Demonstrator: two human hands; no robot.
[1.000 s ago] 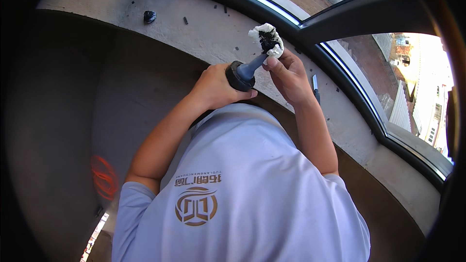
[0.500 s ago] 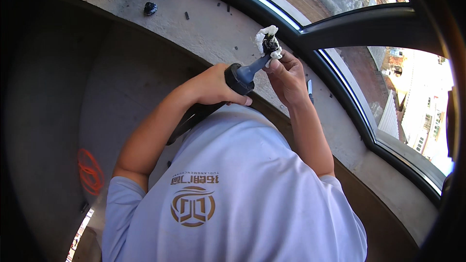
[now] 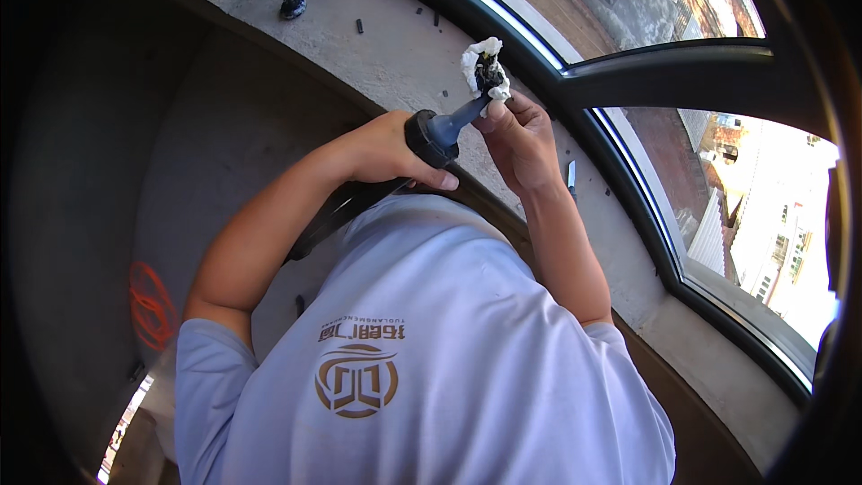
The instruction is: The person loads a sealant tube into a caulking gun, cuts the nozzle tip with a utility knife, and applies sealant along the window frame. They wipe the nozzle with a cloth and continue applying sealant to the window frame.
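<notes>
My left hand [image 3: 388, 148] is wrapped round the front of a black caulking gun [image 3: 420, 138], whose barrel runs back under my left forearm. A grey-blue nozzle [image 3: 459, 123] sticks out of its collar, slanting up and to the right. My right hand [image 3: 523, 142] pinches a crumpled white tissue [image 3: 470, 60] against the nozzle's tip. Black, sticky-looking smears cover the middle of the tissue, and the tip itself is hidden in it. The gun's trigger and handle cannot be made out.
A concrete ledge [image 3: 377, 72] runs beneath a dark window frame [image 3: 660, 256]. On it lie a black lump [image 3: 293, 6], several small black bits and a knife [image 3: 572, 176] with a bare blade near my right wrist. Orange scribbles [image 3: 153, 307] mark the grey surface at left.
Both hands, the caulking gun and the tissue have shifted slightly left in the picture, while the ledge has slid a little right and down. My grips look the same.
</notes>
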